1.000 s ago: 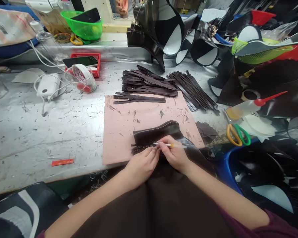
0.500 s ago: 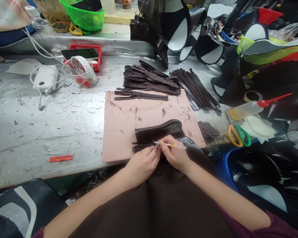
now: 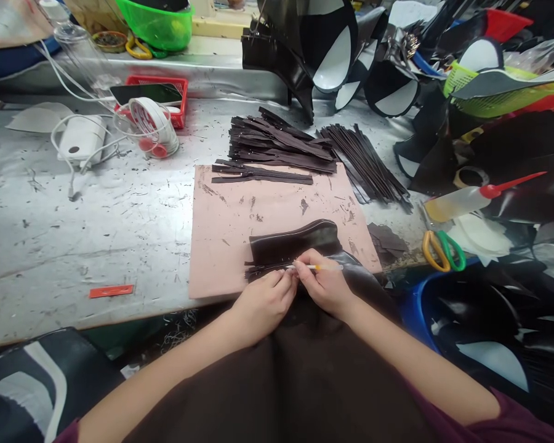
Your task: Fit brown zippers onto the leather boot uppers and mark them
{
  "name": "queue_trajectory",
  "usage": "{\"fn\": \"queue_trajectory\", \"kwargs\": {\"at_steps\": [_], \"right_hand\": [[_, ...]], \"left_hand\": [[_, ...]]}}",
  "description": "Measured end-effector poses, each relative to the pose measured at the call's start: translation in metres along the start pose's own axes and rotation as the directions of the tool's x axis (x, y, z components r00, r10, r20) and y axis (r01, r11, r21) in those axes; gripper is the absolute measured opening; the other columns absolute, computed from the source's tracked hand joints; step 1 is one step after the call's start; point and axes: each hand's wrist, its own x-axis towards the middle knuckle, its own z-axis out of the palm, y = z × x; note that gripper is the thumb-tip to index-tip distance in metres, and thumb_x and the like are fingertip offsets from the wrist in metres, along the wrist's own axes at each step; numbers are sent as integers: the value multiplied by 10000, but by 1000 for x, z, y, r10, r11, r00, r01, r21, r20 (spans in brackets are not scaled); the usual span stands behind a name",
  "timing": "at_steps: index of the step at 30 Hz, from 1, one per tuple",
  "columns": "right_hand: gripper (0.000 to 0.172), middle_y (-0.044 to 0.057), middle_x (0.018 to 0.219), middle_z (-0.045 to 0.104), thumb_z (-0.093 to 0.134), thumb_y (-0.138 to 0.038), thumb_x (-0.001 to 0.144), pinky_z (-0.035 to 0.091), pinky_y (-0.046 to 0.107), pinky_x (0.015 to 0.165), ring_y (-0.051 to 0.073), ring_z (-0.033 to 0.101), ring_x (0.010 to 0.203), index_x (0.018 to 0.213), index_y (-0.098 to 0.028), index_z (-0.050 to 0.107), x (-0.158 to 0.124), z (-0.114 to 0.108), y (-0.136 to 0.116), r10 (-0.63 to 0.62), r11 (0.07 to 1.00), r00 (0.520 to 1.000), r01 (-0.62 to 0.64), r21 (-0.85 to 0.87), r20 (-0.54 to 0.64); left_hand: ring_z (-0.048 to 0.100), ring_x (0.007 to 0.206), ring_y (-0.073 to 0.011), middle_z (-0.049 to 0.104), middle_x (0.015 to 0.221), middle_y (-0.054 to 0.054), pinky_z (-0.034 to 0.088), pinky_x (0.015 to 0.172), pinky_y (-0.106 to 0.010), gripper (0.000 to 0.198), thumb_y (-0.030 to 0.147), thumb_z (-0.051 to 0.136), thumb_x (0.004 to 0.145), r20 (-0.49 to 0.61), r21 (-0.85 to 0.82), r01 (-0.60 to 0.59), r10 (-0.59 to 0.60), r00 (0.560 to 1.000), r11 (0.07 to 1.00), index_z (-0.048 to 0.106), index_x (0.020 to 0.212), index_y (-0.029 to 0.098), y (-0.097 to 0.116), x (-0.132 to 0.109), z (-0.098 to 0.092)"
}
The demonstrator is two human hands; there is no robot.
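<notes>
My right hand (image 3: 325, 284) is closed around a slim white pen (image 3: 329, 267) with a yellow band, its tip pointing left toward the leather edge. Against it, my left hand (image 3: 266, 303) pinches the near edge of the work, where a dark zipper (image 3: 263, 270) runs along a shiny dark brown leather piece (image 3: 295, 240). The fingertips of both hands almost meet and hide that part of the zipper. The leather lies on a pink board (image 3: 221, 246) and drapes off its near right side.
Loose zippers (image 3: 277, 144) are piled behind the board, with dark strips (image 3: 367, 163) beside them. On the right are scissors (image 3: 443, 250), a glue bottle (image 3: 459, 203) and a blue tub (image 3: 418, 307). An orange-red blade holder (image 3: 111, 291) lies left, near the table edge.
The pen has tilted slightly closer to level in my right hand. Both hands stay at the same spot on the leather; the whole view has shifted a little.
</notes>
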Motion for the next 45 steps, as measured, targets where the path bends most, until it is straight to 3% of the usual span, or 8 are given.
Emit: {"fn": "queue_trajectory", "kwargs": {"at_steps": [9, 17, 25, 45], "right_hand": [[176, -4, 611, 584, 400, -253, 849, 427, 222, 535, 123, 567, 559, 705, -210, 490, 0, 0, 0, -3, 1000, 1000, 3, -4, 5], [171, 1, 611, 581, 405, -247, 849, 429, 226, 534, 127, 566, 557, 709, -205, 493, -1, 1, 1, -20, 1000, 1000, 20, 3, -1], [151, 19, 688, 621, 396, -255, 864, 466, 238, 590, 139, 612, 626, 775, -204, 507, 0, 2, 0, 26, 996, 999, -22, 90, -40], [168, 1, 632, 602, 403, -246, 857, 442, 224, 548, 124, 588, 573, 730, -203, 504, 0, 2, 0, 1, 1000, 999, -1, 14, -32]], "left_hand": [[544, 938, -181, 571, 1079, -160, 455, 860, -286, 373, 40, 266, 858, 50, 0, -20, 20, 999, 1000, 445, 1182, -3, 0, 0, 0], [554, 825, -177, 606, 977, -141, 482, 763, -265, 354, 29, 274, 847, -49, 91, -42, 47, 998, 995, 499, 1114, -29, 0, 0, -1], [556, 886, -180, 588, 1074, -152, 480, 808, -271, 379, 36, 261, 858, -20, 95, -33, 35, 999, 995, 455, 1179, -19, 0, 0, 1], [559, 852, -175, 597, 1056, -139, 482, 791, -263, 371, 40, 278, 853, -27, 42, -19, 20, 999, 999, 478, 1160, -21, 1, 0, 1]]}}
